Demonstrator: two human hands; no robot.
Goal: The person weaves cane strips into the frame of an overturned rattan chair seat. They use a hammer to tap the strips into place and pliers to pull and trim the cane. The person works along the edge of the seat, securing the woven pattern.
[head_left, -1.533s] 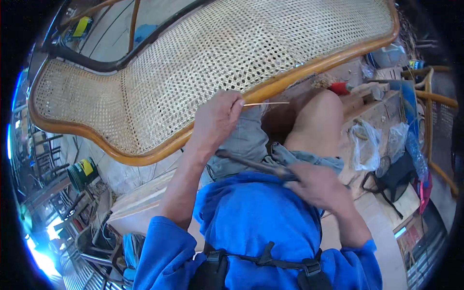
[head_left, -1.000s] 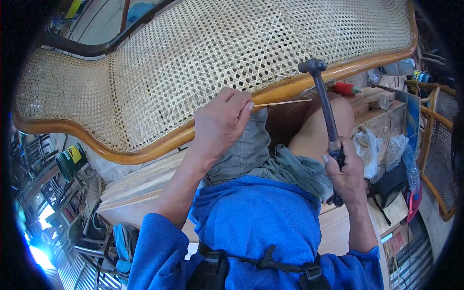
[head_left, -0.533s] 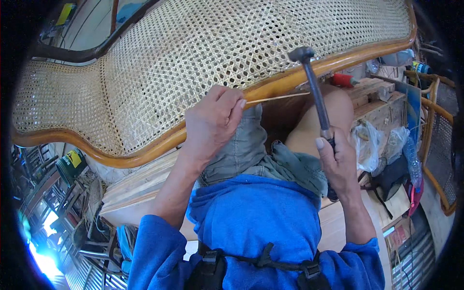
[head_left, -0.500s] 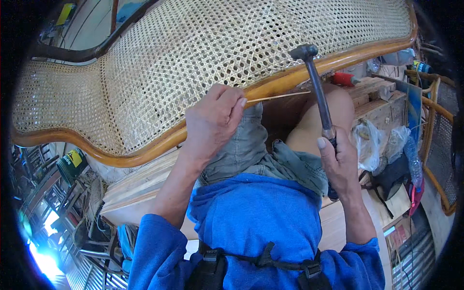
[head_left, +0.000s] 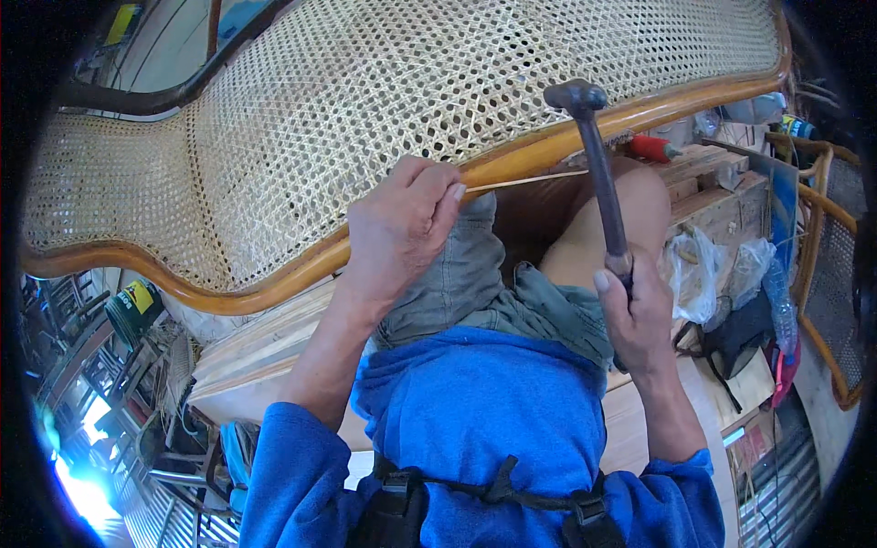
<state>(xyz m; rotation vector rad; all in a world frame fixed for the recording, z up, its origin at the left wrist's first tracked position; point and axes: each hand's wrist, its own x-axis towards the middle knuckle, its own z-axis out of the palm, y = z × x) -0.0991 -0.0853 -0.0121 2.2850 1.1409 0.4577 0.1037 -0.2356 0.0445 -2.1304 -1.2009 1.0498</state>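
Note:
My right hand [head_left: 638, 310] is wrapped round the handle of a hammer [head_left: 598, 164], which stands with its dark head up, in front of the wooden frame's lower rail. Between thumb and fingers, my left hand [head_left: 402, 215] pinches a thin pale cane strip [head_left: 530, 180] whose free end runs right, passing behind the hammer handle. That hand rests at the rail's edge. The woven cane panel [head_left: 365, 110], part of a curved piece of furniture with a brown wooden rail [head_left: 521, 163], spans the upper view. Its weave has larger holes near my left hand.
Below the panel lies a stack of pale boards [head_left: 265, 342]. At right are a red cylindrical object [head_left: 650, 148], wooden blocks [head_left: 722, 173], a plastic bag [head_left: 694, 274], a clear bottle [head_left: 783, 315] and another cane-panelled frame [head_left: 831, 274]. A dark green container [head_left: 137, 310] stands at left.
The hammer and my right hand have shifted very slightly left and tilted a little. My left hand stays at nearly the same spot, still pinching the cane strip.

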